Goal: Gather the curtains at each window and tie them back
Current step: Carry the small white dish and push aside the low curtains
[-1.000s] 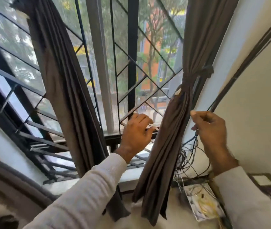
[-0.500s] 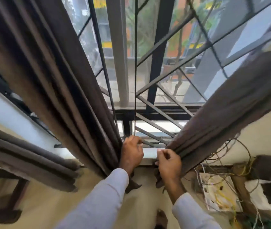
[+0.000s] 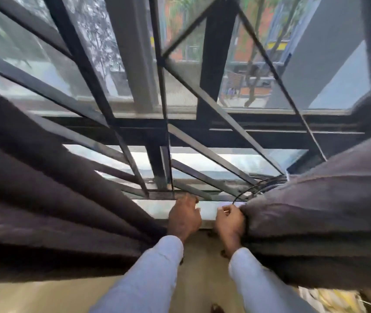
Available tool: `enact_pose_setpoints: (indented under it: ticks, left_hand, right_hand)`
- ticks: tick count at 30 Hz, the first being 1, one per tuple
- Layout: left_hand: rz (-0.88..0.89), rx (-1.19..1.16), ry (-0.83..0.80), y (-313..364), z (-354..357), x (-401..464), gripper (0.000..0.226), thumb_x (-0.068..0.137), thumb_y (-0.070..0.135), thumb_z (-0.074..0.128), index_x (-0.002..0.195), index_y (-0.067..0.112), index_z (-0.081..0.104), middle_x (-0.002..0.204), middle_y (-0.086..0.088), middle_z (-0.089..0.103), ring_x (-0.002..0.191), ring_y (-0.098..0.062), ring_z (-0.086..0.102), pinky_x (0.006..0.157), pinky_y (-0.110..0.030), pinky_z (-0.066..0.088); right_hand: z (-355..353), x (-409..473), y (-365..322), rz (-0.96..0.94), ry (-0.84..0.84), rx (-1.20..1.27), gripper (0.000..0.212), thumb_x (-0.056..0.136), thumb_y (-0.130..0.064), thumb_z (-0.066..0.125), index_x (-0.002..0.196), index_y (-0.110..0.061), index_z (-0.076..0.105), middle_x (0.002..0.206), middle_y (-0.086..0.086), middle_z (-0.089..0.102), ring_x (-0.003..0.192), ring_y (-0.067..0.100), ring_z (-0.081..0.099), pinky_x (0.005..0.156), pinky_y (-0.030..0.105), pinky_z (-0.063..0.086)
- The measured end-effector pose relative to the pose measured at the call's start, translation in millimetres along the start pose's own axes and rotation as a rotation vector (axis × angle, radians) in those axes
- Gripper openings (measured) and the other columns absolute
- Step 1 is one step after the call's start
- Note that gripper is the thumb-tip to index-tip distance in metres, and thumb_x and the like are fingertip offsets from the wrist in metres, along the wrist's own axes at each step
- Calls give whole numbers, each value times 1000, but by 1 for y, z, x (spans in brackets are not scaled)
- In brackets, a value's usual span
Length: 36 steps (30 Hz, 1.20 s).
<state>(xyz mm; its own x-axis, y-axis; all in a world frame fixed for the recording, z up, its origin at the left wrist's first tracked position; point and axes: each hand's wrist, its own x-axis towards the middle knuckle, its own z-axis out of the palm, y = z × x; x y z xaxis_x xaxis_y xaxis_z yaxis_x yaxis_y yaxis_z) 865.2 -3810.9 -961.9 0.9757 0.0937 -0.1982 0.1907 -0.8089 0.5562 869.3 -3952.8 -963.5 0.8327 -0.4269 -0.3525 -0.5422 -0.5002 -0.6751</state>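
Two dark brown curtains hang at a barred window. The left curtain (image 3: 51, 199) sweeps in from the left and its folds run together under my left hand (image 3: 184, 216), which grips its inner edge with curled fingers just above the white sill (image 3: 207, 211). The right curtain (image 3: 315, 211) comes in from the right. My right hand (image 3: 229, 219) is closed round its bunched edge. The two hands sit close together, a small gap between them. Both sleeves are white.
A black metal grille (image 3: 204, 105) with diagonal bars stands right behind the hands. A loop of thin black cable (image 3: 251, 188) lies on the sill by the right curtain. A beige wall (image 3: 202, 267) runs below the sill. Loose wires and clutter (image 3: 329, 299) show at the bottom right.
The view has dropped and closed in on the sill. My hands came down from mid-window to the curtains' lower edges, the right taking hold of the right curtain.
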Motion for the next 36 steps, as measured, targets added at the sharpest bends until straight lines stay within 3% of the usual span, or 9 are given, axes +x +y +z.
enact_pose_setpoints:
  ticks: [5, 9, 13, 17, 21, 25, 30, 36]
  left_hand:
    - [82, 82, -95, -28, 58, 35, 36, 101, 32, 65, 135, 22, 63, 139, -2, 63, 130, -25, 57, 105, -40, 52]
    - [90, 99, -100, -50, 85, 58, 35, 102, 34, 62, 135, 23, 63, 143, -1, 61, 133, -25, 56, 107, -39, 50]
    - [72, 82, -75, -72, 98, 64, 27, 100, 34, 66, 125, 26, 67, 136, -1, 65, 128, -24, 60, 102, -37, 53]
    - [36, 62, -85, -84, 98, 58, 26, 99, 35, 66, 122, 25, 68, 126, 2, 69, 122, -22, 61, 98, -37, 53]
    - [-24, 38, -79, -85, 81, 32, 25, 100, 24, 61, 124, 18, 69, 124, -1, 69, 120, -25, 60, 96, -35, 50]
    - [-122, -66, -11, -68, 47, -15, 5, 97, 19, 63, 97, 16, 68, 101, -5, 69, 97, -28, 65, 74, -29, 39]
    - [-227, -144, 4, -37, -16, -74, 10, 97, 24, 65, 91, 17, 63, 99, -5, 70, 91, -29, 64, 76, -33, 48]
    - [-209, -208, -23, -17, -74, -161, 5, 98, 20, 63, 95, 19, 66, 103, -2, 67, 97, -28, 64, 88, -36, 54]
  right_hand:
    - [36, 51, 46, -194, -118, -388, 28, 100, -26, 59, 122, -15, 71, 106, 20, 77, 101, 41, 70, 79, 39, 54]
    - [60, 83, 65, -236, -160, -573, 37, 105, -29, 49, 140, -19, 55, 121, 17, 74, 115, 39, 67, 90, 39, 53]
    - [75, 106, 80, -184, -172, -700, 30, 103, -26, 45, 125, -16, 63, 119, 13, 75, 115, 33, 69, 93, 38, 55]
    - [78, 106, 90, -209, -199, -739, 22, 94, -18, 53, 106, -14, 71, 110, 10, 77, 107, 31, 72, 82, 35, 56]
    - [70, 76, 93, -279, -201, -707, 28, 98, -32, 54, 111, -17, 74, 103, 15, 77, 100, 36, 72, 79, 35, 53]
    - [41, 20, 78, -384, -259, -657, 36, 94, -44, 54, 104, -17, 75, 92, 16, 76, 95, 38, 69, 75, 37, 52]
    - [-18, -60, 45, -437, -339, -574, 32, 79, -37, 56, 75, -8, 69, 73, 18, 70, 71, 40, 66, 59, 37, 46]
    - [-89, -163, 15, -404, -323, -487, 37, 89, -37, 47, 87, -7, 69, 90, 20, 68, 84, 39, 63, 70, 38, 51]
